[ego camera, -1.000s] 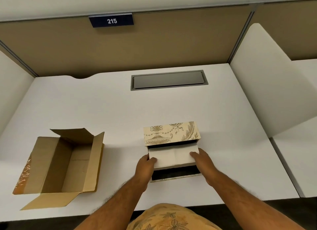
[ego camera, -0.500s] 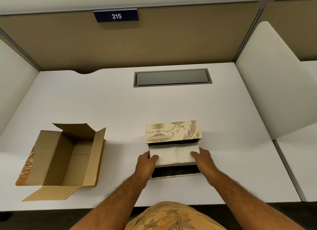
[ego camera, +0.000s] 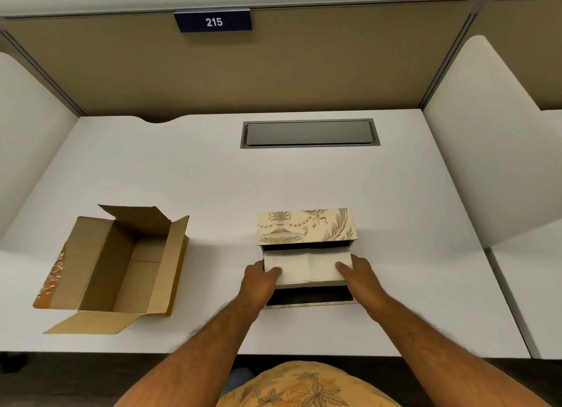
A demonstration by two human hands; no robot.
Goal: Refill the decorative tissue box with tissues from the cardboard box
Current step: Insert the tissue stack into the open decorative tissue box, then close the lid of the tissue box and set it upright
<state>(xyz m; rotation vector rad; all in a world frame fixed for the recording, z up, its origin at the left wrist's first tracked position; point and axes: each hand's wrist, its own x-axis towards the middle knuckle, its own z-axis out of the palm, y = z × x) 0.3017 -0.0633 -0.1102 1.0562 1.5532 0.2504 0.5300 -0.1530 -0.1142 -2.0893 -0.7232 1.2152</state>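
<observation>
The tissue stack (ego camera: 307, 268) is held inside the decorative box (ego camera: 305, 228) at six o'clock; the cardboard box (ego camera: 118, 266) is set at nine, well apart on the desk (ego camera: 182, 178).

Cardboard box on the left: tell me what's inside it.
The cardboard box shows only bare brown walls and floor; no tissues visible. The stack of tissues sits at the decorative tissue box, held by both hands.

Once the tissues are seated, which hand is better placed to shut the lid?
Probably the right hand. The lid stands open behind the tissues, and either hand could reach it, but the left hand sits lower.
</observation>
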